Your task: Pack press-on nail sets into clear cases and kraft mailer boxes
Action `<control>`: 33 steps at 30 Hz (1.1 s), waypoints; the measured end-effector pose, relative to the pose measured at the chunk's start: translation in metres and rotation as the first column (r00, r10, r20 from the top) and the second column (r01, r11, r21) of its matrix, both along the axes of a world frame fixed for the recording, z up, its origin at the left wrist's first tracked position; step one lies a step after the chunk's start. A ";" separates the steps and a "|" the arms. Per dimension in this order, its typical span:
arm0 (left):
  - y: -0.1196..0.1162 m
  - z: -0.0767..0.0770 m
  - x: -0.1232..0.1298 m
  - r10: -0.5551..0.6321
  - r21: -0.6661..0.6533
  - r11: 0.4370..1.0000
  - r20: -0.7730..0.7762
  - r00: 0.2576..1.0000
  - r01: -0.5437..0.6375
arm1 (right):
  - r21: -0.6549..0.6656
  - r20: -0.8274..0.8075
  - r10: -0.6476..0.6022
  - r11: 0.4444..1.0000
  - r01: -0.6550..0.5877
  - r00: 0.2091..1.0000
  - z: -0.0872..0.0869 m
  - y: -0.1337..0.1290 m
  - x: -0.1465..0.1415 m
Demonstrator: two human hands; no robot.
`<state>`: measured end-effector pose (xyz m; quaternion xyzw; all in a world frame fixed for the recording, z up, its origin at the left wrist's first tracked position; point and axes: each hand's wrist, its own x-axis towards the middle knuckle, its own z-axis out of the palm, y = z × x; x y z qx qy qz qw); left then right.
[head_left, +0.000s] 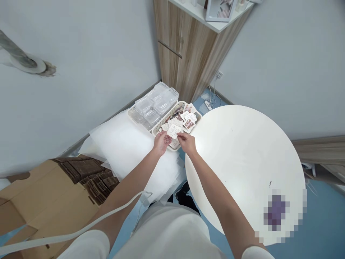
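A small white printed card (174, 131) is held up between my two hands, lines of text facing me. My left hand (161, 142) grips its left edge, fingers curled beneath. On the opposite edge, my right hand (187, 142) pinches the card between thumb and fingers. Just below and beyond the hands sits a cream plastic basket (199, 116) filled with similar cards. Some of those, such as a card with reddish-brown nail-shaped pieces (189, 124), lie picture side up; others show text.
A second basket (131, 112) holds clear plastic boxes (161, 100). White translucent sheets (129, 144) lie to the left, beside a cardboard box (54, 194) of brown packs (88, 176). A round white table (242, 154) stands right, and a wooden cabinet (188, 46) ahead. A white cable (88, 226) crosses my left arm.
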<state>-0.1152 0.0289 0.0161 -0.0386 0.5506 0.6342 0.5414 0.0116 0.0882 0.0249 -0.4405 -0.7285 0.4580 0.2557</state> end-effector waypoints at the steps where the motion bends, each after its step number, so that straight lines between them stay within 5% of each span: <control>1: -0.005 0.002 0.003 -0.022 0.005 1.000 -0.023 1.000 0.022 | -0.010 -0.014 -0.010 1.000 0.010 1.000 0.002 -0.006 0.007; 10: -0.057 0.037 0.064 -0.308 0.011 0.947 -0.260 0.915 0.322 | 0.051 -0.089 -0.033 0.998 0.037 0.995 0.026 -0.060 0.095; 20: -0.105 0.067 0.160 -0.618 -0.019 0.767 -0.288 0.731 0.641 | 0.223 -0.028 -0.105 0.969 0.109 0.994 0.046 -0.132 0.220; 23: -0.112 0.071 0.184 -0.668 -0.031 0.711 -0.341 0.661 0.702 | 0.132 -0.068 -0.133 0.981 0.141 0.989 0.053 -0.148 0.249; 28: -0.120 0.070 0.224 -0.649 -0.074 0.701 -0.478 0.592 0.709 | -0.216 -0.208 -0.311 0.939 0.267 0.927 0.056 -0.160 0.280; 33: -0.129 0.065 0.256 -0.663 -0.024 0.680 -0.448 0.600 0.733 | -0.384 -0.320 -0.393 0.886 0.261 0.862 0.052 -0.161 0.301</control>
